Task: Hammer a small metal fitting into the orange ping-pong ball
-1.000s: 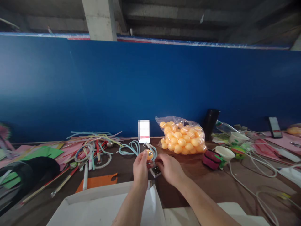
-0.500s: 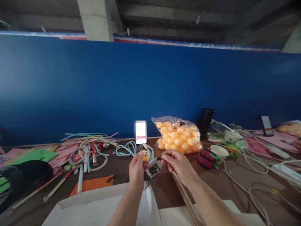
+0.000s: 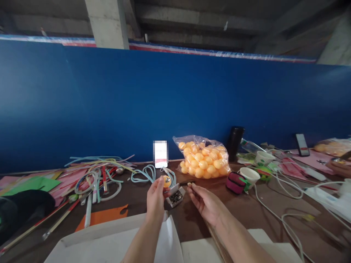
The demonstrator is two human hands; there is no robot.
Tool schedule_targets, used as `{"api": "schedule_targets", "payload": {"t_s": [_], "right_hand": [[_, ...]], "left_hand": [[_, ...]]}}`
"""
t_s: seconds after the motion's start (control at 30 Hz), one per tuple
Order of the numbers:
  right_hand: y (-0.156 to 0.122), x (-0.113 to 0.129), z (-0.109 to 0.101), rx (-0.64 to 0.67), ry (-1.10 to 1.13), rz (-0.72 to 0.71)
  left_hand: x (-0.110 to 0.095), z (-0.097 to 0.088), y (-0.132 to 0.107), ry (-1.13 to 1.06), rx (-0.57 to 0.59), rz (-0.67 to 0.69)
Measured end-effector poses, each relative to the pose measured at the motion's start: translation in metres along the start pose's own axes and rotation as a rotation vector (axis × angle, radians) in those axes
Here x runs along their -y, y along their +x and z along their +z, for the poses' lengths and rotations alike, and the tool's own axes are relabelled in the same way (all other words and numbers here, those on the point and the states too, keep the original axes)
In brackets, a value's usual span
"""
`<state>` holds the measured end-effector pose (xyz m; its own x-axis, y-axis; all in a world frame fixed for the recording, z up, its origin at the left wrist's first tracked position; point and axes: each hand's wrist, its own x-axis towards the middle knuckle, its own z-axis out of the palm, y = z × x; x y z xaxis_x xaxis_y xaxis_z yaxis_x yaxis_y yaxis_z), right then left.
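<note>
My left hand (image 3: 154, 197) is closed on a small orange ball (image 3: 166, 181) with a shiny metal spot on it, held up above the brown table (image 3: 241, 212). My right hand (image 3: 205, 201) is just right of it, palm up, fingers pinched round a thin wooden stick (image 3: 217, 239) that runs back under my forearm. Its dark tip (image 3: 188, 183) points toward the ball. Between the hands lies a small open box of dark metal pins (image 3: 175, 197). A clear bag of orange balls (image 3: 202, 162) stands behind.
White cardboard box lids (image 3: 109, 241) lie at the near edge. Coloured tubes, sticks and paper (image 3: 93, 177) clutter the left. At the right are paper cups (image 3: 249, 174), a red pouch (image 3: 235, 182), white cables (image 3: 285, 204), a black cup (image 3: 235, 142) and another person's hand (image 3: 340, 168). A blue wall (image 3: 175, 106) backs the table.
My right hand drew back from the ball, picked up the stick and turned palm up. The view shifted slightly right. My left hand kept the ball held up.
</note>
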<state>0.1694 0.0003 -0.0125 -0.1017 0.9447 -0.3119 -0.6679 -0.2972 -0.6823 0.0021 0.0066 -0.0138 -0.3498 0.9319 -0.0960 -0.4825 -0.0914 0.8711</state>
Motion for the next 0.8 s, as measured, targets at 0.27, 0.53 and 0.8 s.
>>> {"api": "schedule_targets", "payload": {"t_s": [0.27, 0.53, 0.8], "right_hand": [[0.005, -0.004, 0.001, -0.021, 0.019, -0.013], [-0.012, 0.002, 0.009, 0.07, -0.108, 0.038], [-0.014, 0.004, 0.012, 0.009, -0.194, 0.076]], "left_hand": [[0.001, -0.001, 0.001, 0.0, 0.005, 0.005], [0.001, 0.0, 0.002, -0.007, 0.0, -0.002], [0.001, 0.0, 0.002, -0.004, 0.003, -0.007]]}}
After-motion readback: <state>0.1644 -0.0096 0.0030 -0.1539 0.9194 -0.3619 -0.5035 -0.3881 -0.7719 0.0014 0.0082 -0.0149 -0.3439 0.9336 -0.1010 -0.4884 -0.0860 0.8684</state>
